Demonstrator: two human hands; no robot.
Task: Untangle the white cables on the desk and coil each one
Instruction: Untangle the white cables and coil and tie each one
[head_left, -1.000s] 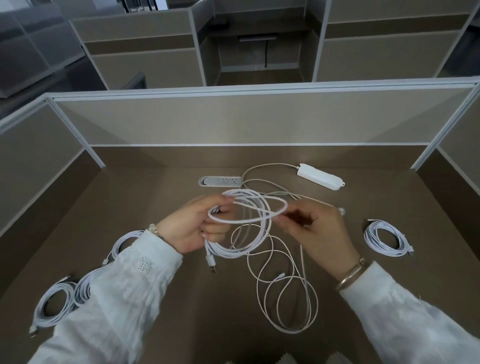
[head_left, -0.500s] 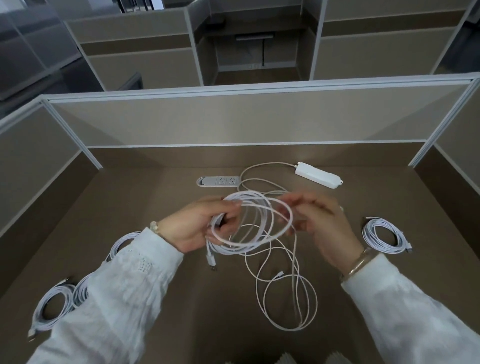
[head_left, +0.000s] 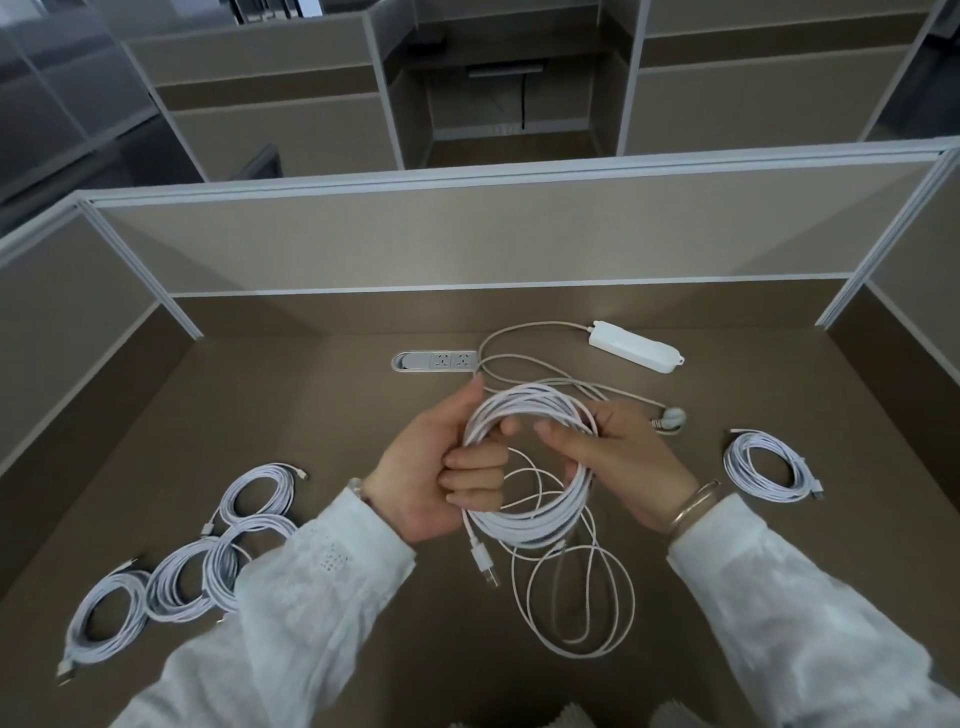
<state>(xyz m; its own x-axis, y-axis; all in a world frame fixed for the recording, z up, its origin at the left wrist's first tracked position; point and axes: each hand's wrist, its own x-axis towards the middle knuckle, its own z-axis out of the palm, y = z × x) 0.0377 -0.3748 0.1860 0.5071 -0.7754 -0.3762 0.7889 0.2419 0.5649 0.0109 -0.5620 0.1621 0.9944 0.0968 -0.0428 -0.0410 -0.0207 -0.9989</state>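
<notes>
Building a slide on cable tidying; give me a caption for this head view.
Both hands, left hand and right hand, grip a half-wound white cable coil above the desk, finished coils alongside.

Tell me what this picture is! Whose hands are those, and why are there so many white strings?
No robot here: a person wears a camera on their head, so you look down at their own two hands.

The strings are white charging cables on a brown desk. The left hand and the right hand both grip one half-wound coil of cable. Its loose tail lies in loops on the desk, and a plug end dangles below.

Four finished coils lie on the left, and one more coil on the right.

At the back sit a white power strip with its own cord, and a socket panel set into the desk.
</notes>
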